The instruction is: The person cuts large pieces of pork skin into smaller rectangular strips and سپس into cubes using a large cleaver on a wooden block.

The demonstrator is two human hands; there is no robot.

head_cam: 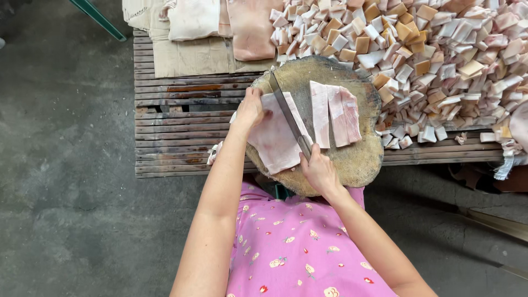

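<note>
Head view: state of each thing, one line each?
Left hand: pressed flat on the slab's far edge.
Right hand: closed on the knife handle.
Knife: blade down on the slab, mid-cut.
Pale meat slab: flat on the block, partly cut.
Cut strips: side by side on the block.
Round wooden block: resting on the slatted table.
Cube pile: heaped behind the block.

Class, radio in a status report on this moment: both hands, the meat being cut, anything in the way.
Right hand grips knife, blade lying on slab. Left hand presses pale pork slab flat on round wooden block. Three cut strips beside blade; cube pile behind. Nothing blocking.
</note>
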